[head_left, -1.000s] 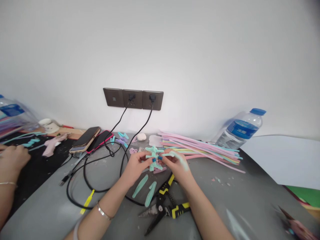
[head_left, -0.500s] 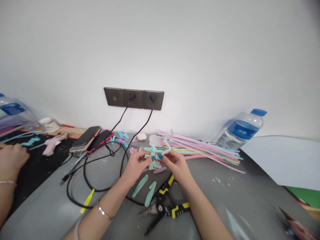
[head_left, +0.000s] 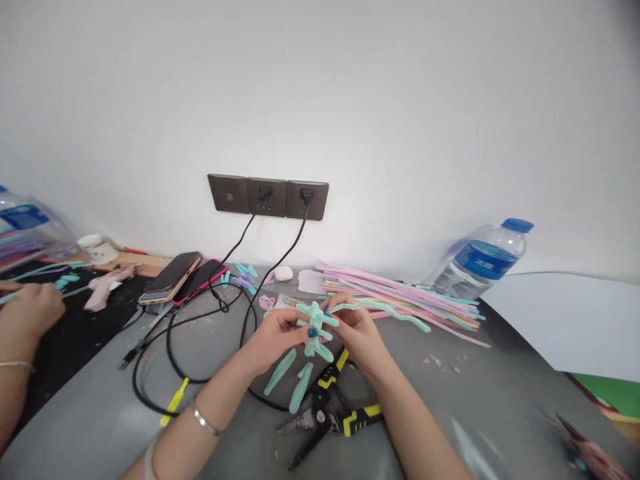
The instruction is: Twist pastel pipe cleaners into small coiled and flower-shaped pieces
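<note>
A mint-green figure bent from pipe cleaners [head_left: 316, 328] is held up between both hands above the table. My left hand [head_left: 280, 337] pinches it from the left, thumb across its front. My right hand [head_left: 354, 330] has its fingers closed at the figure's right side, where a long mint pipe cleaner tail [head_left: 385, 307] runs out to the right over the knuckles. Just below the hands, two folded mint pipe cleaner pieces [head_left: 291, 381] lie on the table. Pliers with black and yellow handles [head_left: 323, 415] rest open between my forearms.
Behind my right hand lies a bundle of pastel pipe cleaners [head_left: 400, 290]; a water bottle [head_left: 483, 260] leans against the wall. Black cables [head_left: 170, 347] loop at left, near stacked phones [head_left: 173, 279]. Another person's hand [head_left: 33, 317] works at far left.
The figure has turned and shifted slightly right. Its loose tail, which stood upward, now stretches out to the right. The other person's hand at far left has moved a little right.
</note>
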A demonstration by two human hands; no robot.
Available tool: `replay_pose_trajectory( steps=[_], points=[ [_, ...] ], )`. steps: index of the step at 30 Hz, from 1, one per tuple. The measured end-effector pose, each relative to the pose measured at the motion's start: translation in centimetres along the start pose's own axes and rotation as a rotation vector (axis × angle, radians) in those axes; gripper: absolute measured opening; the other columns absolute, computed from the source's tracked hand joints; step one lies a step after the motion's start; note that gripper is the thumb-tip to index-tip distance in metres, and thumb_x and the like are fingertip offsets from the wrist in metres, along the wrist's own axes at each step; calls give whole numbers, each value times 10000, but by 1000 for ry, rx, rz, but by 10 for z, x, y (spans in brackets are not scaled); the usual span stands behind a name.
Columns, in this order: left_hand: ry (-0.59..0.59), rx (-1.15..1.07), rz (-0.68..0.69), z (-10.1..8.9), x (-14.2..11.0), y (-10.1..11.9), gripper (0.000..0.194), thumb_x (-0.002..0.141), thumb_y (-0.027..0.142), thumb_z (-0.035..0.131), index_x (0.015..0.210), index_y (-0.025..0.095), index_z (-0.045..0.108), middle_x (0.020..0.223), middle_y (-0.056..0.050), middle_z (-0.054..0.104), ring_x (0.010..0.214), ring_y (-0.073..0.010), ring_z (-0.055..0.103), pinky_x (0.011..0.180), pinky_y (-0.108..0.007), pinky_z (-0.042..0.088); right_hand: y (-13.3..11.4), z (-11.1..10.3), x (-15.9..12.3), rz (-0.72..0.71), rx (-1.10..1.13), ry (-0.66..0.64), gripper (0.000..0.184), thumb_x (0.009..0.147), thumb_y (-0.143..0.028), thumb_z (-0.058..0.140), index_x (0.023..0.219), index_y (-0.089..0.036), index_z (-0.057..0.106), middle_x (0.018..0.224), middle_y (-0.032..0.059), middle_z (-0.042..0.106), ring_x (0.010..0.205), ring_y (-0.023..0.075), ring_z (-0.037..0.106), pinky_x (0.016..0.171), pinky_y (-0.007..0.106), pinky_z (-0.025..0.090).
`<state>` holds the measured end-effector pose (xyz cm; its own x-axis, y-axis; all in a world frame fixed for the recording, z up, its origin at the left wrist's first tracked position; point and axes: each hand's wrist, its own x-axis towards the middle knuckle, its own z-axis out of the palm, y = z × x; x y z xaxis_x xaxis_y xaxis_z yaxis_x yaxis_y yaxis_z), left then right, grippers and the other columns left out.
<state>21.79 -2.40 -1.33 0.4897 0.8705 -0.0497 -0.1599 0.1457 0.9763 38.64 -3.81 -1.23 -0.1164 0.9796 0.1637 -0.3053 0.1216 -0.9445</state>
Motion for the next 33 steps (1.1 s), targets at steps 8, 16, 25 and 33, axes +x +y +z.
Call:
replay_pose_trajectory(
  steps=[8, 16, 25, 33],
  points=[
    [-343, 399, -53, -11, -5, 10, 211, 739, 295, 684, 855, 144, 774, 725, -47, 712, 626, -143, 568, 600, -219, 431, -7, -7, -6, 275, -53, -269, 208, 716, -330, 749, 748, -181, 607, 684, -20, 570, 607, 116, 506, 541, 210, 384],
    [-320, 713, -131, 3, -17, 14, 134, 670, 210, 651, 700, 133, 756, 519, 34, 560, 490, -88, 389, 474, -189, 294, -5, -11, -5, 418, -148, -302, 184, 694, -319, 732, 751, -173, 635, 569, -55, 554, 493, 88, 461, 521, 211, 368],
    [-162, 681, -190, 1, -12, 2, 302, 638, 207, 626, 437, 172, 403, 436, 83, 278, 451, -72, 241, 429, -231, 159, 2, -2, -1, -17, -363, -204, 98, 747, -275, 708, 723, -182, 693, 711, 29, 670, 691, 181, 592, 671, 302, 453],
    [142, 363, -85, -8, 1, 11, 237, 708, 354, 665, 685, 120, 692, 490, 24, 517, 446, -105, 473, 406, -194, 305, -1, -2, -5, -398, -438, -97, 108, 821, -238, 651, 849, -269, 750, 763, 62, 685, 908, 263, 559, 780, 394, 460]
  ],
)
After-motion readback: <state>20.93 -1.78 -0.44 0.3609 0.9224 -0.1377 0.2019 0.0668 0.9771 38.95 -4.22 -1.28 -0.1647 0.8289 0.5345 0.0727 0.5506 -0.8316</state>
